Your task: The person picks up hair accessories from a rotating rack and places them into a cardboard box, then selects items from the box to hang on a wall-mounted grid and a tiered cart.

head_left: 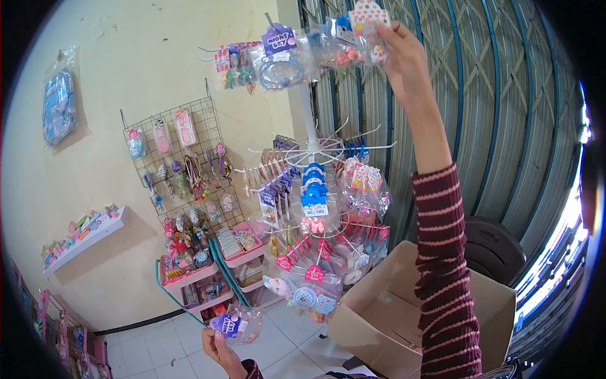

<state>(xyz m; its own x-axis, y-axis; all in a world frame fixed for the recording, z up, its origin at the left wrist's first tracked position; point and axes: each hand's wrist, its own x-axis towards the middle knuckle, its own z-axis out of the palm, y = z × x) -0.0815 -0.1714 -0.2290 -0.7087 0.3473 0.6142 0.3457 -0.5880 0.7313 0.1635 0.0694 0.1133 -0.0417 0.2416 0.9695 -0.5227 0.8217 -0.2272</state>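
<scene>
Low at the front, my left hand (pixel 221 352) is closed on a small clear packet with a purple card (pixel 231 324). High up, my right hand (pixel 404 57) pinches a packet with a white card patterned with pink hearts (pixel 368 20), at the top tier of a white rotating display rack (pixel 312 149). Beside it on that tier hang a purple-carded packet with a bluish hair tie (pixel 280 73) and a blue-carded packet (pixel 344 30). Whether the heart-card packet is on a hook cannot be seen.
Lower rack tiers carry blue-carded packets (pixel 314 199) and pink-tagged packets (pixel 314 273). An open cardboard box (pixel 372 325) stands right, before a folding metal shutter (pixel 505 114). A wire grid (pixel 173 136), a white shelf (pixel 88 243) and a pink-trayed trolley (pixel 199 278) stand left.
</scene>
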